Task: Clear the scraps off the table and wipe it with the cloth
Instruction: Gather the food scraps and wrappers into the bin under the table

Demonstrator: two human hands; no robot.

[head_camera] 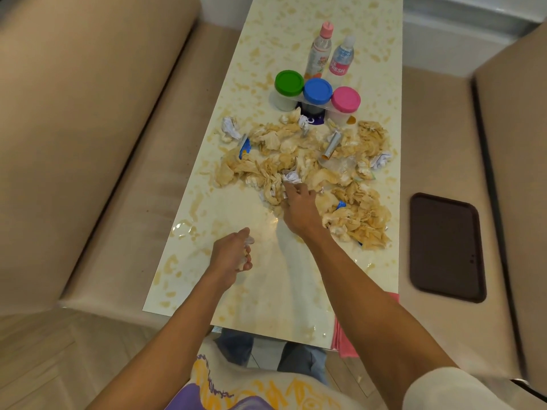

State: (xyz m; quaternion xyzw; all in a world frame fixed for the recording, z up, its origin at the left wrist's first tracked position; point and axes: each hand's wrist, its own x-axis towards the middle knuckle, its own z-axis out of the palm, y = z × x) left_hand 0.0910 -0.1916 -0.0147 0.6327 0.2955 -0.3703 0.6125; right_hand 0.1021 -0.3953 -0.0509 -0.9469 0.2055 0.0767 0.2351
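Observation:
A heap of crumpled, stained tissues, paper balls and wrappers [302, 161] covers the middle of the long pale table [266, 297]. My right hand [297, 204] reaches into the near edge of the heap, its fingers around a white paper ball [291, 176]. My left hand [232, 253] hovers over the near part of the table, curled around a small wad of scraps. A pink cloth [343, 335] hangs off the table's near right corner, mostly hidden by my right arm.
Three jars with green [289, 83], blue [317, 90] and pink [345, 99] lids and two bottles [330, 54] stand beyond the heap. A dark brown tray [447, 247] lies on the beige bench at right. Another bench runs along the left.

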